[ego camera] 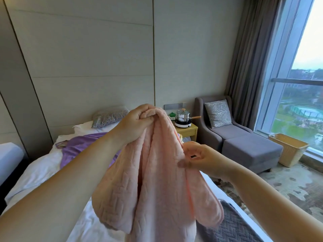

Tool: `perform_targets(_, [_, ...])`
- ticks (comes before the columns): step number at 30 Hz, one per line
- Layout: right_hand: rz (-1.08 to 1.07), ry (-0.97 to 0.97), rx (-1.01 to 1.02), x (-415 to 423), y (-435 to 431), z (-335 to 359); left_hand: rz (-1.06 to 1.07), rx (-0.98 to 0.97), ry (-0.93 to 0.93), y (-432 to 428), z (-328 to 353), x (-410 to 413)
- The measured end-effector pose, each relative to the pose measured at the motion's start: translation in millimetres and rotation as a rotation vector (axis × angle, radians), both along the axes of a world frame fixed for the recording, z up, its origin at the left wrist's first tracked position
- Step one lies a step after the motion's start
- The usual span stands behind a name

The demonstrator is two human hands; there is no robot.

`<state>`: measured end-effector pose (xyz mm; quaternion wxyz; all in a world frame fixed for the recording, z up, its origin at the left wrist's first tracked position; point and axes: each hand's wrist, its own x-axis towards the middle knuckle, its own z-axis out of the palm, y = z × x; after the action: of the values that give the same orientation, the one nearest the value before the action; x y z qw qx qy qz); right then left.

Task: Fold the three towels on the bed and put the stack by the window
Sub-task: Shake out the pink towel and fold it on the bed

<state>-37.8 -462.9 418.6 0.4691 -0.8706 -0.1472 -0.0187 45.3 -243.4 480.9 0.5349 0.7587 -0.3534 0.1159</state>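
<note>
Head view, the only one.

- Held up in the air over the white-sheeted bed [35,172]: pink embossed terry towel [157,189], hanging in deep lengthwise folds, lower end out of frame.
- Left grip [138,123] closed round the bunched top of the towel, fingers curled over a thick wad.
- Right grip [201,158] lower and to the side, seemingly pinching the towel's outer edge between thumb and fingertips; contact partly hidden by a fold.
- Lying on the bed beyond: purple cloth [78,145], likely a second towel.
- Near the bottom corner: grey quilted cloth [230,224], likely the third. Neither folded.
- Tall window [305,75] on the right, with a woven basket [288,149] below it and a grey armchair with footstool [244,145] beside.

Risks, as judged:

- With the top wadded, no clean corner in hand; likely to give a skewed, lopsided fold if spread from here.
- Could slip off the plush pile at the thin right pinch, dropping that side onto the grey quilted cloth and tangling the two.
- With the hanging end unseen, may drag over the mattress edge or the floor.
- Steel pot on a hotplate [182,117] on the small wooden surface behind: could be clipped at the handle by a wide shake-out that way.
</note>
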Motion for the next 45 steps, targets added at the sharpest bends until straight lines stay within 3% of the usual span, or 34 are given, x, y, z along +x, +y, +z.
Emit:
perform_targets(4, [0.012,-0.059,-0.014,7,4,0,-0.081,-0.016,0.03,5,1,-1])
perform_targets(15, [0.2,0.159,0.476,14,21,2,-0.03,0.092,-0.06,12,-5,12])
perform_targets(19, [-0.197,-0.185,0.356,21,32,-3,-0.018,0.069,-0.052,11,-10,17])
perform_targets(21, [-0.217,-0.263,0.31,24,38,-4,-0.026,0.078,-0.053,8,-12,18])
perform_targets(29, [-0.1,-0.012,0.194,26,38,-6,-0.056,0.006,-0.001,2,-18,20])
perform_targets(33, [0.047,0.076,0.359,21,37,-8,-0.038,0.01,0.008,5,-20,21])
perform_targets(35, [0.069,0.056,0.413,18,37,-7,-0.034,-0.002,0.026,7,-19,21])
perform_targets(38, [-0.08,-0.001,0.435,21,39,-10,-0.05,-0.011,0.038,8,-18,19])
perform_targets(41, [-0.176,-0.076,0.285,23,44,-13,-0.061,-0.008,0.026,8,-19,18])
perform_targets(45, [-0.099,-0.023,0.234,24,47,-20,-0.045,-0.05,0.024,7,-19,17])
